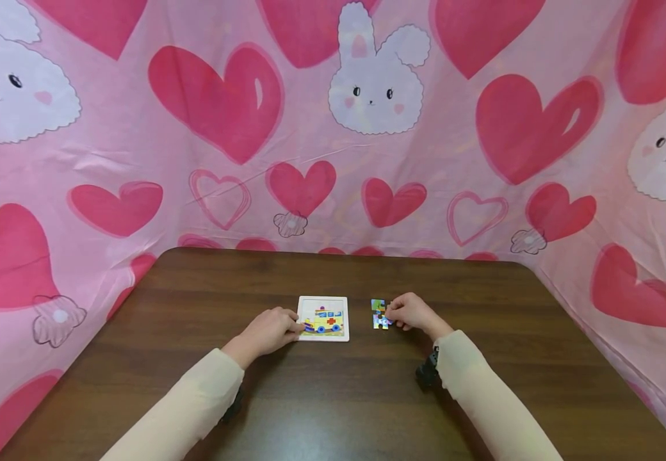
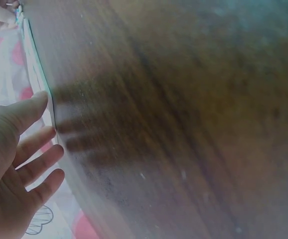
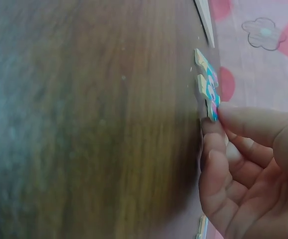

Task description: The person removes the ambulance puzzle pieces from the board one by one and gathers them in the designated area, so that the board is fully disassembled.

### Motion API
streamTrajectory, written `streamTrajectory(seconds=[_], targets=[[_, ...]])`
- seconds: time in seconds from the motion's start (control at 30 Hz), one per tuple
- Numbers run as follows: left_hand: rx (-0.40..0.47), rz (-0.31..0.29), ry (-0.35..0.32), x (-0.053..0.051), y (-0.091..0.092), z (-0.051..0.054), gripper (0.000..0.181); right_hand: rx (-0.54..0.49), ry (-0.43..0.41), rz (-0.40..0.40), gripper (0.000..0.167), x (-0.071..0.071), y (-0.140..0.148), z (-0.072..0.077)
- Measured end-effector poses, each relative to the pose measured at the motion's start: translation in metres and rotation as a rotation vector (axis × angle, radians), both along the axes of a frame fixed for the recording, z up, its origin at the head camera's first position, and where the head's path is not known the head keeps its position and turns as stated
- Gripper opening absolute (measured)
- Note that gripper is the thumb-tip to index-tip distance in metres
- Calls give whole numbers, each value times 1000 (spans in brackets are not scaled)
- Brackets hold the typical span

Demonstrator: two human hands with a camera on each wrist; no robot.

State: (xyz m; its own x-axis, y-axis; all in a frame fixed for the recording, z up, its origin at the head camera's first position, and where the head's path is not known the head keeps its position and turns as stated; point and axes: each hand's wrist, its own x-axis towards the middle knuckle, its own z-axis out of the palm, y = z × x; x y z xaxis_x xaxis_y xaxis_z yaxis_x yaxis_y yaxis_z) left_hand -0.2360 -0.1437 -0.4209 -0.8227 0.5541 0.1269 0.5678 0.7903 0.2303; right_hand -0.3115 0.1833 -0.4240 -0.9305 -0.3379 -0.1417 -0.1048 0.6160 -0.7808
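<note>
The two hands work well apart from each other, with a white puzzle tray (image 1: 346, 320) lying between them, nearer the left hand (image 1: 272, 328). That hand rests at the tray's left rim; its thumb and fingers are spread loosely, with the fingertips at the edge rather than curled round anything. Inside the tray, just to the right of those fingertips, is a puzzle picture of a yellow ambulance (image 1: 328, 321) with a red cross, blue windows and blue wheels.

The right hand (image 1: 412, 312) has thumb and fingers closed in a pinch on a small pink-and-blue jigsaw piece (image 3: 214, 111). Just to the left of its fingertips lie a green-and-yellow jigsaw piece (image 1: 377, 304) and a blue-and-white jigsaw piece (image 1: 380, 321); whether these are joined to the pinched one cannot be told. They sit in the gap between the tray and the right hand.

Beneath both hands is a dark wood-grain table (image 1: 333, 390). Cream sleeves (image 1: 485, 384) cover the forearms behind them, and a black wrist camera (image 1: 427, 371) shows below the right wrist. Beyond the hands hangs a pink backdrop (image 1: 310, 141) printed with red hearts and white rabbits.
</note>
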Motion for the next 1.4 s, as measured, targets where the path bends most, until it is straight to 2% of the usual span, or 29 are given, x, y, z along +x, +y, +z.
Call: streamTrajectory(seconds=[0.1,0.27,0.87,1.4], targets=[[7,-8,7,1,0,1,24,41,30,3,15,-1,-1,-1],[11,-16,22,2,1,2,24,80,34,-10,15,0,-4,0],[2,-1,22,0,0,-1,24,87,9,-19,13,2,-6,4],[5,-20,52,0,0,-2,23,104,13,-32,12,1,-8,5]])
